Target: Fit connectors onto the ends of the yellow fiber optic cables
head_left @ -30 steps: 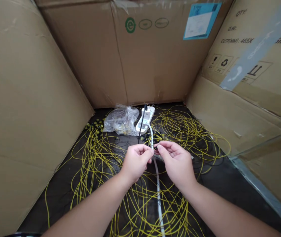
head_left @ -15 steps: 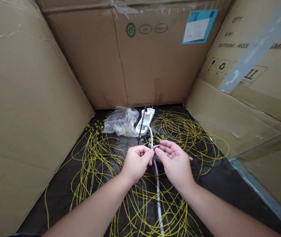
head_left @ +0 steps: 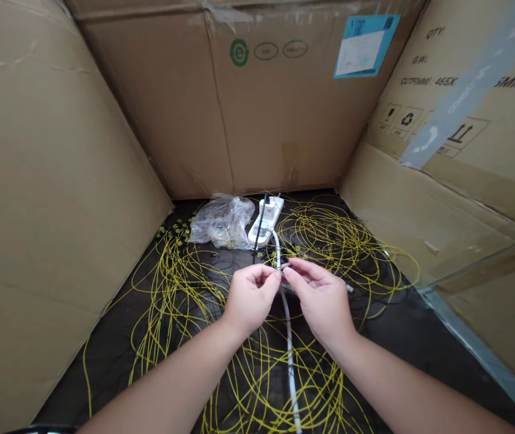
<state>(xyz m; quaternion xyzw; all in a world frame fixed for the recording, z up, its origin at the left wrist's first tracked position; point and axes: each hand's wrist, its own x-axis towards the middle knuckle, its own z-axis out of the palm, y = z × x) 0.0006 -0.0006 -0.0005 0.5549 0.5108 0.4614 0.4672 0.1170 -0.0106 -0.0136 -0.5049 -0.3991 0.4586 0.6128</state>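
My left hand (head_left: 252, 296) is closed in a pinch, thumb against forefinger; whatever lies between the tips is too small to name. Fingertips almost touching it, my right hand (head_left: 323, 301) pinches too, and a small dark bit shows by its forefinger. Both hands are above a white cable (head_left: 289, 343) that passes beneath the fingertips. Just beyond them, a white power strip (head_left: 264, 222) has a plug in it and a black cable (head_left: 260, 232) lying across it. Loose yellow cables (head_left: 173, 301) spread around and below the hands.
A crumpled clear plastic bag (head_left: 225, 222) lies left of the power strip. More yellow cable coils (head_left: 330, 232) lie at the right rear. Cardboard boxes wall in the dark surface: left (head_left: 53, 199), back (head_left: 171, 108) and right (head_left: 424, 223).
My right fingers have curled in closer, and the small dark bit at their tips shows less. My left hand has barely moved.
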